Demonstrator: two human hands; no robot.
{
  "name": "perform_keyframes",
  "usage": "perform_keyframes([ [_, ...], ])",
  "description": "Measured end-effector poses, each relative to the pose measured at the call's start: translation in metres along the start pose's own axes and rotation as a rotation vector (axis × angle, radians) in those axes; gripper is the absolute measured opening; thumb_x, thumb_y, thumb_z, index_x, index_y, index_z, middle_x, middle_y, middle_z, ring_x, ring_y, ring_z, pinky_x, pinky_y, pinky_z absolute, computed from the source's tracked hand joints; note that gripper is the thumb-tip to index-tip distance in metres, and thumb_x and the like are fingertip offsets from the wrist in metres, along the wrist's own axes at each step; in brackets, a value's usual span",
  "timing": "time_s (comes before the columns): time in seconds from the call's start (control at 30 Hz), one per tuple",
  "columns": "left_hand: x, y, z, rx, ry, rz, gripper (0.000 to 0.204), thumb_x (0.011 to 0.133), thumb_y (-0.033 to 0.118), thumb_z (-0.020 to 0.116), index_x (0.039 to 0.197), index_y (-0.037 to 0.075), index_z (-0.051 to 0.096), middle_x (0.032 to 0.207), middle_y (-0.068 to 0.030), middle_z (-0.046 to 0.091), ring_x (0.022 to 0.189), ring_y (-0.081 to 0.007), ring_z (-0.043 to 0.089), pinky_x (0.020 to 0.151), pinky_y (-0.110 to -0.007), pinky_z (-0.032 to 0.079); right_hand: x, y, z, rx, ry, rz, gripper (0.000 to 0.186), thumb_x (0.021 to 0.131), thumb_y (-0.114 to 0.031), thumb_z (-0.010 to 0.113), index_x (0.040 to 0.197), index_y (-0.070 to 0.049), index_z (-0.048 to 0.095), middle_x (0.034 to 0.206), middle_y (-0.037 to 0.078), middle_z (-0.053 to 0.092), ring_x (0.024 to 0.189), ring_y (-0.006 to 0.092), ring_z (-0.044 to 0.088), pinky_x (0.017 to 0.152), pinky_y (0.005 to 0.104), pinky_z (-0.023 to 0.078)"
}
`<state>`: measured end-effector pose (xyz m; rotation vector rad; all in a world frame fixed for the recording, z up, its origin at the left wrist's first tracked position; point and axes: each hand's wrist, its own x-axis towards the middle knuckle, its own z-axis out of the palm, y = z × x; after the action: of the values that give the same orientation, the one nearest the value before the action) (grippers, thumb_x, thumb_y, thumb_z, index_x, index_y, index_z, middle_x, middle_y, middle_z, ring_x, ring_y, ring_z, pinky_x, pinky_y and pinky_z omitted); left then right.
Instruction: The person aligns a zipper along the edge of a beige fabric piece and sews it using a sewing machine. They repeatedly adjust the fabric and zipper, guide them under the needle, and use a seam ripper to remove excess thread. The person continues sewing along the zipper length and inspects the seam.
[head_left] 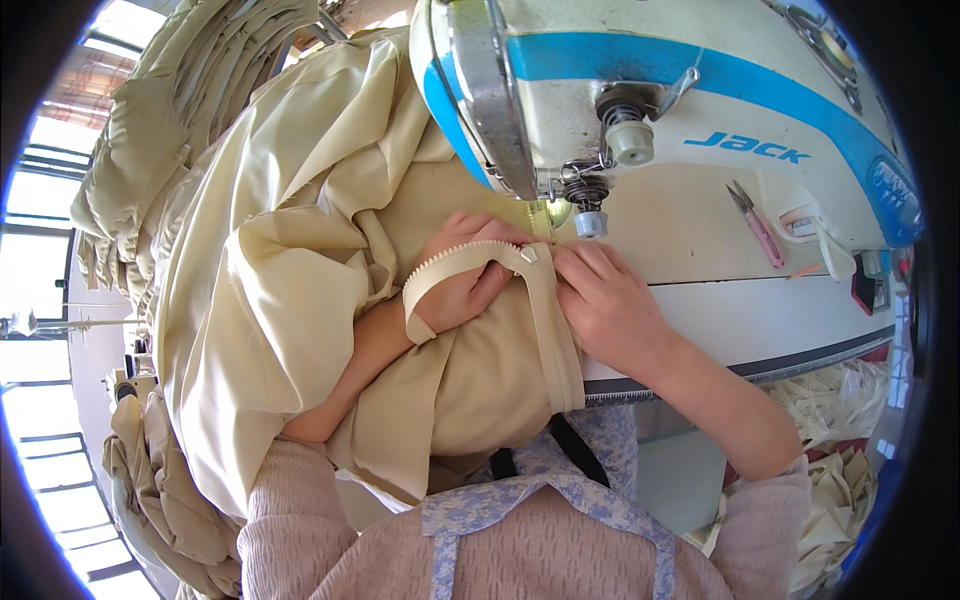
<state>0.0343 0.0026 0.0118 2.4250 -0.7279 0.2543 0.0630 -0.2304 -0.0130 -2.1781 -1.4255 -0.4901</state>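
Beige cloth [490, 375] lies under the sewing machine [560, 70], with a beige zipper [553, 345] along its right edge. The zipper's loose end curls in a loop over my left hand [460, 285], and a small slider [530, 254] sits near the top of the zipper. My left hand is closed, fingers bent at the cloth and zipper just left of the needle area; the loop partly covers it. From the right, the fingertips of my right hand [612, 308] pinch the zipper's edge. The machine head and my fingers hide the needle.
A big heap of beige cloth [290, 290] covers the table's left side. Pink-handled thread snips [757, 225] lie on the machine bed at right. Padded beige pieces [200, 90] are piled at far left. More cloth [835, 500] lies below the table's right edge.
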Motion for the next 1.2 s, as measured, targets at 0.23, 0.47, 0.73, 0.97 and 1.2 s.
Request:
perform_keyframes([
  [0.23, 0.012, -0.032, -0.003, -0.043, 0.003, 0.046, 0.028, 0.092, 0.010, 0.061, 0.118, 0.014, 0.073, 0.116, -0.0056, 0.070, 0.109, -0.0298, 0.062, 0.096, -0.043, 0.047, 0.007, 0.006, 0.007, -0.025, -0.091, 0.059, 0.021, 0.080, -0.007, 0.062, 0.095, 0.006, 0.070, 0.122, 0.013, 0.063, 0.114, 0.0290, 0.058, 0.101, 0.0412, 0.051],
  [0.47, -0.047, 0.026, -0.042, 0.189, 0.148, -0.067, 0.040, 0.089, 0.001, 0.065, 0.128, 0.009, 0.068, 0.124, -0.0105, 0.072, 0.121, -0.0337, 0.063, 0.102, -0.046, 0.050, -0.009, -0.032, -0.019, 0.057, -0.248, 0.023, 0.047, 0.090, -0.025, 0.060, 0.134, -0.010, 0.066, 0.146, 0.014, 0.055, 0.137, 0.0305, 0.050, 0.116, 0.0500, 0.038],
  [0.73, -0.249, 0.112, -0.114, 1.032, 0.501, -0.681, 0.105, 0.069, 0.017, 0.088, 0.161, 0.016, 0.036, 0.171, -0.0189, 0.020, 0.156, -0.0415, 0.021, 0.125, -0.062, 0.019, -0.039, -0.096, -0.004, 0.198, -0.322, -0.291, 0.056, 0.094, -0.041, 0.065, 0.149, -0.033, 0.056, 0.160, 0.001, 0.047, 0.147, 0.0216, 0.042, 0.120, 0.0453, 0.033],
  [0.97, -0.302, 0.013, -0.158, 0.434, 0.519, -1.192, 0.111, 0.077, 0.025, 0.082, 0.167, 0.021, 0.016, 0.164, -0.0192, 0.034, 0.148, -0.0380, 0.040, 0.116, -0.045, 0.041, -0.051, -0.127, 0.001, 0.293, -0.297, -0.429, 0.055, 0.086, -0.036, 0.075, 0.137, -0.018, 0.063, 0.149, 0.000, 0.056, 0.134, 0.0214, 0.052, 0.109, 0.0403, 0.045],
  [1.2, -0.288, -0.098, -0.212, 0.423, 0.502, -1.082, 0.062, 0.084, 0.030, 0.075, 0.138, 0.003, 0.060, 0.123, -0.0260, 0.070, 0.117, -0.0405, 0.066, 0.100, -0.045, 0.050, -0.060, -0.118, 0.026, -0.073, -0.161, -0.413, 0.053, 0.089, -0.014, 0.061, 0.142, -0.017, 0.063, 0.141, -0.001, 0.062, 0.127, 0.0154, 0.056, 0.106, 0.0335, 0.043],
])
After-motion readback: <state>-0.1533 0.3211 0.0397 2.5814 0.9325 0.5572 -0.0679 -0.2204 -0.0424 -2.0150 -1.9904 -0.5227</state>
